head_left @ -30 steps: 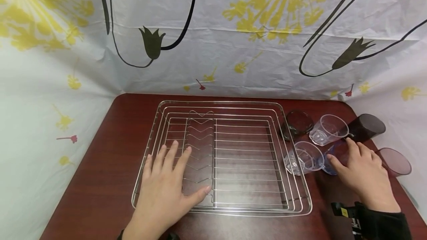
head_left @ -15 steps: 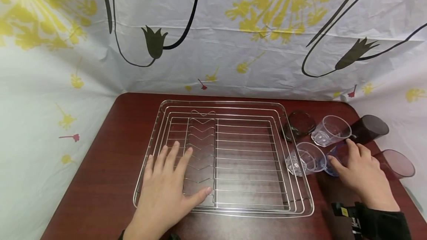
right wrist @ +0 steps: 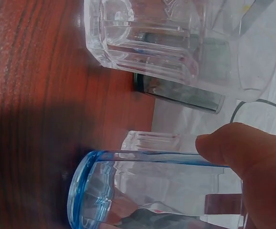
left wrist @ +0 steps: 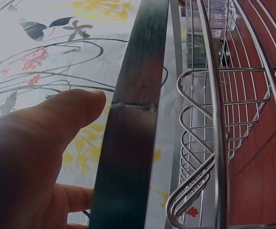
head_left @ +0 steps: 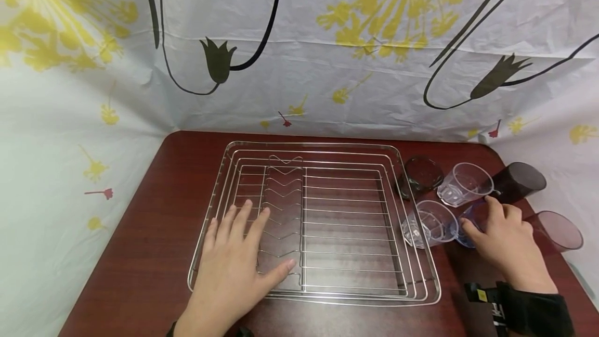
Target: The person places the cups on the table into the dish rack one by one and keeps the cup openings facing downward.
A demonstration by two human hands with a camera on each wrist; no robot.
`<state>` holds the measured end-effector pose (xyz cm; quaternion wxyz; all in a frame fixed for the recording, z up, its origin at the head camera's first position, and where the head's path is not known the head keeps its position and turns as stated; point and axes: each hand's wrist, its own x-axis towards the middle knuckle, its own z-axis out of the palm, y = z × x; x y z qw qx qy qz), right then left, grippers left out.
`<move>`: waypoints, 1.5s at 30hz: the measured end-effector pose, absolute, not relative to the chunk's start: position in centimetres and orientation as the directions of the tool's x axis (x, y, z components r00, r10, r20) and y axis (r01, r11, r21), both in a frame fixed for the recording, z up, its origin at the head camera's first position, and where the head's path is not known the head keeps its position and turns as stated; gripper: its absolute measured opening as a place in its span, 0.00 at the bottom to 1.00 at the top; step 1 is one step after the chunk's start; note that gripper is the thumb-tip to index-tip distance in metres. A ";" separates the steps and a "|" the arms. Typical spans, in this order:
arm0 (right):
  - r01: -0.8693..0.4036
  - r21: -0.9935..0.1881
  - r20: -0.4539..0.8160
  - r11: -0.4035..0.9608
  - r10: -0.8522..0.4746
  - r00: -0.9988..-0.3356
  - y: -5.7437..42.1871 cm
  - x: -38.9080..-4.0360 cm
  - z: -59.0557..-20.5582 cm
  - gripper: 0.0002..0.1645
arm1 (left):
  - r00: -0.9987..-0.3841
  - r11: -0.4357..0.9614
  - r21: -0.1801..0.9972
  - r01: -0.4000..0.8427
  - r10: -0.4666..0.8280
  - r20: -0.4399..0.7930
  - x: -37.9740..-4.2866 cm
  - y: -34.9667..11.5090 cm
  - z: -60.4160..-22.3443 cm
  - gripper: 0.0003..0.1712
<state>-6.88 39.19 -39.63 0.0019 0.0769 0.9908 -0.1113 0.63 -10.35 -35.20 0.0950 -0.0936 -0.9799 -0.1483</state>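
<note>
the left hand (head_left: 229, 269) spreads its fingers apart over the left part of the wire dish rack (head_left: 309, 143); contact is unclear. along the rack's right edge stand a dark green glass (head_left: 418, 177) and a clear tumbler (head_left: 432, 222). just beside that tumbler, the right hand (head_left: 512, 246) grips a blue-tinted tumbler (right wrist: 162, 186) between thumb and fingers. a pink-tinted tumbler (head_left: 557, 230) stands farthest right.

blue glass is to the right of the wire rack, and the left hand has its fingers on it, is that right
Wrong hand: the right hand, not the left hand, has its fingers on the blue glass to the right of the wire rack, as the head view shows.
</note>
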 end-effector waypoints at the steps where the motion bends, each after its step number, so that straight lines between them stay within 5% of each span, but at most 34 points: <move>1: 0.152 -0.220 -0.018 0.963 0.152 -0.988 39.2 -6.9 -39.7 0.52 | -0.964 0.937 0.277 0.212 0.155 0.214 0.6 -10.4 -35.2 0.54; 45: 0.147 -0.176 0.085 0.973 0.164 -0.983 38.0 -5.5 -35.3 0.46 | -0.966 0.939 0.277 0.205 0.150 0.209 0.4 -10.3 -35.5 0.53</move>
